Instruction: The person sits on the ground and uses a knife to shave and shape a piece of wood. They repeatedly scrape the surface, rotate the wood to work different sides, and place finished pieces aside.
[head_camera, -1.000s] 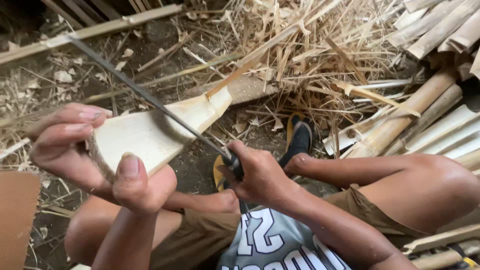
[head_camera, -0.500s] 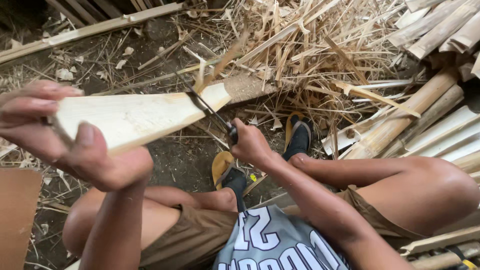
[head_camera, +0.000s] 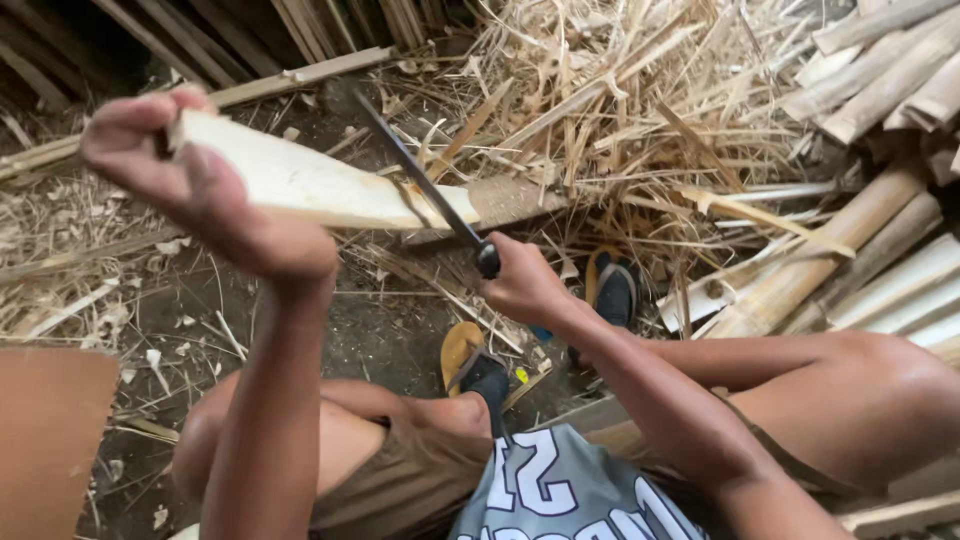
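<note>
Pile of straw-coloured shavings (head_camera: 640, 110), stacked split bamboo poles (head_camera: 880, 270), yellow sandals (head_camera: 462, 350), bare dirt ground (head_camera: 330, 330)

A pale split bamboo slab (head_camera: 320, 185) is showing a smooth, matt, cream inner face with fibrous edges. A dark metal blade (head_camera: 415, 180), dull and unpolished, is lying across it, ending in a black handle (head_camera: 488, 260). Dry straw-coloured bamboo shavings (head_camera: 600, 110) are looking rough and splintery. Bamboo poles (head_camera: 850, 250) are looking tan and slightly glossy. The bare earth ground (head_camera: 370, 330) is looking dark, crumbly and matt. Rubber sandals (head_camera: 465, 355) are showing yellow soles.
</note>
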